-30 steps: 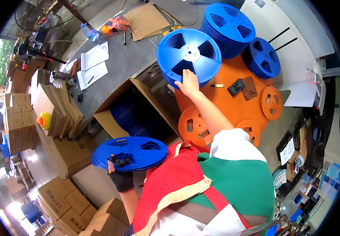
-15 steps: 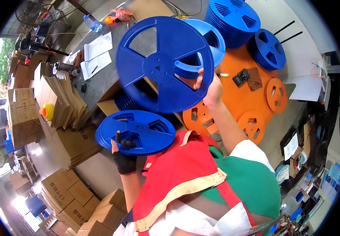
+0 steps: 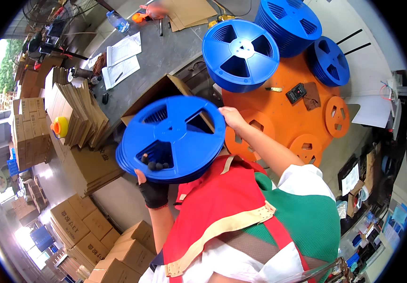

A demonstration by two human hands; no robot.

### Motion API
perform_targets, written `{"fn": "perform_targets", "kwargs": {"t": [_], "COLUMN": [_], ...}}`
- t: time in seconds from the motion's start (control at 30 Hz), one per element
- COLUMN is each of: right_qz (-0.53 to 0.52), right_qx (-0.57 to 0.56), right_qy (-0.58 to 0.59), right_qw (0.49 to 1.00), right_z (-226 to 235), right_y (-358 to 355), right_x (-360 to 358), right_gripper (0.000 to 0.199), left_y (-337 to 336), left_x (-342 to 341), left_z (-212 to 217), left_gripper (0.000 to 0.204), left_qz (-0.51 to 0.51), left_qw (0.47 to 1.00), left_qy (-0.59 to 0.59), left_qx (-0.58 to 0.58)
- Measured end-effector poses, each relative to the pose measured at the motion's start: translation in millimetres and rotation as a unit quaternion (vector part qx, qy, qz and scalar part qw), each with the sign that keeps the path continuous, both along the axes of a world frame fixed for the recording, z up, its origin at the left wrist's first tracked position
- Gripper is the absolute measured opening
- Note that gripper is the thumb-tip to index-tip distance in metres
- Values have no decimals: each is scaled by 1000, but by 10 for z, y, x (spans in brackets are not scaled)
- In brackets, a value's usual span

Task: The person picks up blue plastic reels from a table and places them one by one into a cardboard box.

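My left hand [image 3: 152, 186], in a black fingerless glove, holds a stack of several blue plastic reels [image 3: 171, 139] from below, fingertips poking through a spoke opening. My bare right hand [image 3: 231, 117] grips the right rim of the top reel of that stack. The stack hovers over an open cardboard box [image 3: 158, 92] that stands against the grey table. Another stack of blue reels [image 3: 240, 54] rests on the table beyond my right hand.
Orange reels [image 3: 297, 118] lie spread on the table right of the stack, with a small black device [image 3: 296, 93] on them. Two more blue reel stacks [image 3: 290, 23] [image 3: 328, 61] stand behind. Flat cardboard piles [image 3: 78, 118] and sealed cartons [image 3: 85, 236] fill the left floor. Papers [image 3: 121, 59] lie on the table.
My right hand lifted a blue reel off the table stack, swung it toward me and laid it on the stack in my left hand.
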State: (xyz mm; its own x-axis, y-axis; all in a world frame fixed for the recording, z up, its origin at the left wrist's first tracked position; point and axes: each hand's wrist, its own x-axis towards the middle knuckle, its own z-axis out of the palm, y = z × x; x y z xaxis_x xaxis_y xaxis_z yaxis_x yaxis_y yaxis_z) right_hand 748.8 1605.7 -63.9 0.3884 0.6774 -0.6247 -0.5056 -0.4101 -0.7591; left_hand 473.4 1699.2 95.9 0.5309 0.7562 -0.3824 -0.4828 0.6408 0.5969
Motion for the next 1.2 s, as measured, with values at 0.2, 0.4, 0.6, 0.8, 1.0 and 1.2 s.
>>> {"fn": "perform_targets", "kwargs": {"t": [0.2,0.4,0.6,0.8,1.0,1.2], "right_qz": [-32,152,-41,-284,-282,-180], "right_qx": [-59,-233,67,296,167,44], "right_qy": [-569,-601,-679,-88,433,459], "right_qw": [820,749,730,908,840,869], "right_z": [6,-251,432,1080,625,250], "right_y": [446,419,324,-43,-173,-76], "right_x": [791,1019,614,369,86,-428], "right_gripper": [45,56,27,36,32,46], "left_y": [-80,-153,-55,53,69,93], "left_x": [-208,-339,-360,-119,-186,-303], "left_z": [-137,-113,-168,-85,-114,-74], "left_gripper": [36,38,40,41,52,51], "left_qz": [47,107,58,26,-31,-25], "left_qw": [998,993,995,997,997,998], "left_qy": [13,47,-30,21,66,38], "left_qx": [-36,-20,-71,-64,-19,-35]}}
